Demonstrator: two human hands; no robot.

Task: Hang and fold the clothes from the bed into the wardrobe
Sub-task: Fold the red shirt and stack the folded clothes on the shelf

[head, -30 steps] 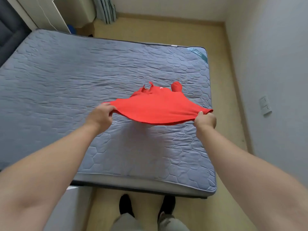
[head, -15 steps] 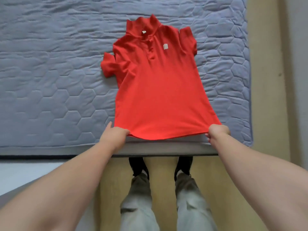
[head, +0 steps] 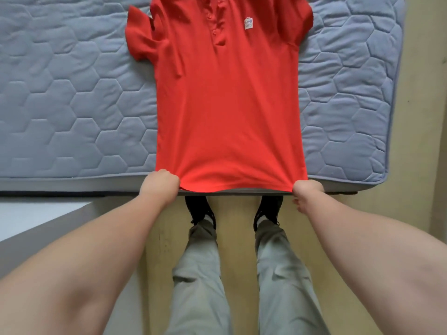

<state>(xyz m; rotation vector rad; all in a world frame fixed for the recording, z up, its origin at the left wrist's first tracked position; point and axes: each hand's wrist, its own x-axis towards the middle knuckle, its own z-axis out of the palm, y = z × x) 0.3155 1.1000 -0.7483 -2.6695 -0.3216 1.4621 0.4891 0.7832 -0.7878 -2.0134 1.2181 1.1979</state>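
Observation:
A red polo shirt (head: 227,97) lies front side up on the grey quilted mattress (head: 72,105), its hem at the near edge of the bed. The collar runs off the top of the frame. Its left sleeve is crumpled beside the body. My left hand (head: 159,186) grips the hem's left corner. My right hand (head: 307,191) grips the hem's right corner. Both fists sit at the mattress edge and the cloth is stretched taut between them.
I stand on a yellowish wooden floor (head: 238,238) right against the bed's near edge. A pale grey surface (head: 31,221) lies low at the left. Bare floor runs along the bed's right side.
The shirt went from hanging in the air over the bed to lying flat on the mattress. Both hands drew the hem back to the near edge, and my view tilted downward.

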